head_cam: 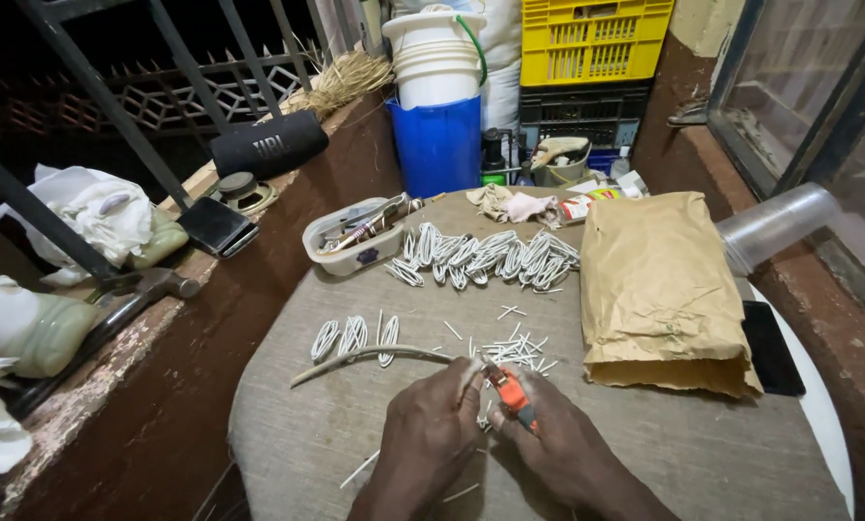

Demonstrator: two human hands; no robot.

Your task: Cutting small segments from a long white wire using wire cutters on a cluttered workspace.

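Both hands meet at the near edge of the round desk point(288, 434) covered in grey-brown cloth. The left hand point(431, 425) is closed around the end of a long, thin, pale wire point(370, 359) that curves away to the left across the cloth. The right hand point(558, 449) is clamped on a small orange-handled cutter point(512, 391), its tip touching the wire right where the left fingers pinch it. Just beyond the cutter lies a scatter of short white wire offcuts point(519, 349), and to the left of these sit three small folded white wire loops point(355, 335) side by side. Farther back, a long heap of similar white wire loops point(486, 256) stretches across the desk, next to a white oval plastic tray point(351, 253) holding small tools (their kinds are hard to tell). A crumpled brown paper bag point(656, 289) lies on the right, with a black phone point(770, 347) just beside it.
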